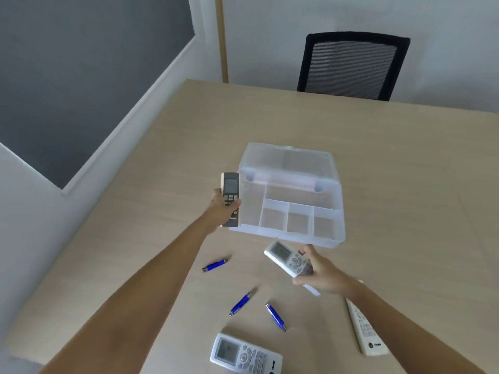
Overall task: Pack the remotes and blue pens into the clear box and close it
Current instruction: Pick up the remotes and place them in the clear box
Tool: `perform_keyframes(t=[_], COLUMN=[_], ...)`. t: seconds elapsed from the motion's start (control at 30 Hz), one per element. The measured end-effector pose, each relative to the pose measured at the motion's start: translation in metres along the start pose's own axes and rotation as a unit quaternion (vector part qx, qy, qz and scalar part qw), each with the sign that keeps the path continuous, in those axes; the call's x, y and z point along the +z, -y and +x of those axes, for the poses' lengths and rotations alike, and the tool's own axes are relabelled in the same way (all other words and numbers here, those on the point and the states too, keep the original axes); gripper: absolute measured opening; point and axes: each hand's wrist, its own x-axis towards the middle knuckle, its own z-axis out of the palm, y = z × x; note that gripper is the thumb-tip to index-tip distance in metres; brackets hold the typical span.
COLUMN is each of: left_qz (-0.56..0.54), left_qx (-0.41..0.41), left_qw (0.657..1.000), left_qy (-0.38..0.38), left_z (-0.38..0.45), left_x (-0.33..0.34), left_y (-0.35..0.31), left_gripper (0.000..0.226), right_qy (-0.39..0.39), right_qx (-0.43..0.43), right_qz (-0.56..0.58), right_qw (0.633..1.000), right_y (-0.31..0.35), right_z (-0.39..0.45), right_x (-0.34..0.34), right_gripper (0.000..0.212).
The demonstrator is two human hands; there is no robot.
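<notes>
Holding the grey remote (231, 200) wrapped in my left hand (222, 209) just beside the clear box (290, 195), and a white remote (290, 259) clasped in my right hand (322, 271), I'd lower each flat into the large compartment beyond my fingertips.

Pretty plain room here. The worktop (378, 157) is a light wood-grain laminate that fills most of the view, its far edge running toward 12 o'clock. Tucked against that edge at about 1 o'clock there's 1 black office chair (351, 66) with a mesh back. Behind it, a white wall (297, 28) with a thin tan vertical strip (222, 39). Over at 10 o'clock, a big dark grey panel (75, 76) in a pale frame. Lighting's soft and even.
</notes>
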Motion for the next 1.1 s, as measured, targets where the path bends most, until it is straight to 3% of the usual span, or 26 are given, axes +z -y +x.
perform_keyframes(t=[0.07, 0.17, 0.4, 0.63, 0.87, 1.0, 1.1], left_qz=[0.008, 0.044, 0.291, 0.393, 0.429, 0.407, 0.334], left_qx=[-0.017, -0.045, -0.016, -0.001, -0.034, -0.032, 0.063], left_qw=[1.0, 0.998, 0.956, 0.918, 0.898, 0.908, 0.935], left_qy=[0.01, 0.005, -0.035, -0.045, -0.088, -0.096, -0.098], left_z=[0.027, 0.048, 0.058, 0.056, 0.054, 0.049, 0.043], left_x=[0.021, 0.042, 0.066, 0.079, 0.085, 0.084, 0.076], left_y=[-0.01, -0.008, 0.025, 0.031, 0.03, 0.025, 0.026], left_gripper=[0.028, 0.021, 0.03, 0.028, 0.037, 0.038, 0.035], right_qy=[0.009, -0.037, -0.173, -0.136, -0.046, -0.043, -0.038], right_qx=[-0.007, -0.022, 0.032, 0.043, 0.023, 0.003, 0.0], right_qz=[0.044, 0.051, -0.054, -0.231, -0.21, -0.205, -0.188], right_qw=[0.999, 0.998, 0.983, 0.962, 0.976, 0.978, 0.981], right_y=[0.013, 0.026, 0.031, 0.024, 0.023, 0.022, 0.025], right_z=[0.002, 0.017, 0.111, 0.182, 0.206, 0.205, 0.19], right_x=[-0.031, -0.077, -0.13, -0.123, -0.103, -0.096, -0.1], right_gripper=[0.065, 0.066, 0.038, 0.034, 0.038, 0.037, 0.027])
